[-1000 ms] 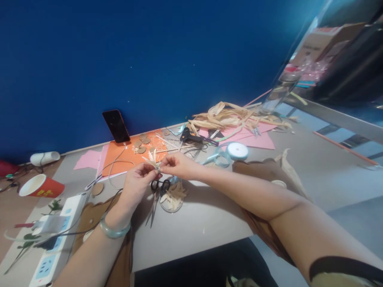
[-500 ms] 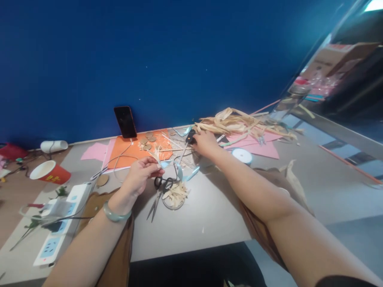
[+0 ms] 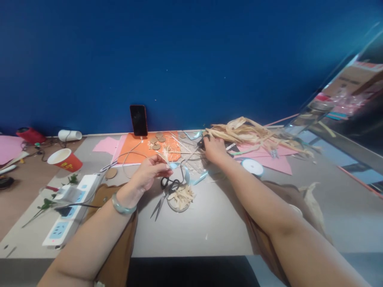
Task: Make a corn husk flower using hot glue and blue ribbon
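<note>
My left hand (image 3: 152,172) is closed in a pinch on a small tuft of pale corn husk strips (image 3: 165,154), above the light blue ribbon (image 3: 187,174). Farther back, my right hand (image 3: 214,148) has its fingers closed around a black tool (image 3: 202,142), whose exact kind I cannot make out. Scissors (image 3: 158,206) with black handles lie between my arms, blades apart and pointing towards me. Beside them, a small round dish (image 3: 177,210) is heaped with cut husk pieces (image 3: 183,196). A white ribbon spool (image 3: 252,167) lies flat near my right forearm.
Dried corn husks (image 3: 243,129) are piled at the back right, over pink paper (image 3: 277,163). Orange paper (image 3: 128,149) bears wooden discs. A phone (image 3: 139,120) leans on the blue wall. At left are a paper cup (image 3: 66,160) and a power strip (image 3: 64,223) with cables.
The view has turned slightly left, so everything appears shifted to the right. Both hands keep their holds and have barely moved over the table.
</note>
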`<state>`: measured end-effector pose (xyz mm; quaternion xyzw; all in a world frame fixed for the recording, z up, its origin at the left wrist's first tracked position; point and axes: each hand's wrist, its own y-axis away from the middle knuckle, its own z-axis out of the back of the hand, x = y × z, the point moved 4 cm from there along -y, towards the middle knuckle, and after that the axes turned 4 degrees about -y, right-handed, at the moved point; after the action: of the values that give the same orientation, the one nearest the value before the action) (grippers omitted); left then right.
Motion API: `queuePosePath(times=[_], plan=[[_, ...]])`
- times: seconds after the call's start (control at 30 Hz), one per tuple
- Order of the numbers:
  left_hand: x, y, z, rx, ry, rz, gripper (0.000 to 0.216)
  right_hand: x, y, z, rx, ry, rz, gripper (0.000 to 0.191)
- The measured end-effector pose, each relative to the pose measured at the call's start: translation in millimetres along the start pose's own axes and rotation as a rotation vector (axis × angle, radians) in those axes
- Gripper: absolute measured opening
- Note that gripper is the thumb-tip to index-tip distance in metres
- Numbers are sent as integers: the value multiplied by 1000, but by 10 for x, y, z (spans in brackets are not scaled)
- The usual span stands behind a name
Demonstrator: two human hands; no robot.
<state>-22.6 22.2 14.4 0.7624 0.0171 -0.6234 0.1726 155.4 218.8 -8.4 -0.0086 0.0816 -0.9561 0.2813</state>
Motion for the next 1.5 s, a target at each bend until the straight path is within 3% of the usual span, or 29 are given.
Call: queuePosePath(times=[0.2, 0.3, 0.43, 0.53, 0.63, 0.7, 0.8, 0.97, 1.23, 1.5], plan=[[5, -37, 41, -31, -6, 4, 25, -72, 34, 260, -203, -100, -28, 46], [24, -60, 60, -35, -2, 8, 25, -148, 37, 412, -299, -376, -55, 49], [40, -69, 62, -33, 29, 4, 24, -105, 174, 670, -428, -787, -9, 31], [43, -76, 62, -32, 54, -13, 23, 32, 364, 876, -369, -1020, 101, 22], [46, -90, 75, -31, 55, -34, 23, 177, 545, 1005, -138, -1317, 192, 24], [48, -97, 85, -31, 57, -44, 23, 256, 640, 1050, 8, -1396, 237, 26], [38, -96, 88, -39, 74, -54, 23, 329, 724, 1072, 115, -1370, 288, 27], [-12, -74, 55, -34, 93, -59, 24, 403, 770, 1065, 150, -1264, 375, 27], [5, -89, 50, -13, 93, -88, 24, 438, 810, 1012, 145, -989, 441, 29], [-12, -72, 42, -8, 87, -103, 21, 463, 843, 1052, 77, -877, 490, 27]])
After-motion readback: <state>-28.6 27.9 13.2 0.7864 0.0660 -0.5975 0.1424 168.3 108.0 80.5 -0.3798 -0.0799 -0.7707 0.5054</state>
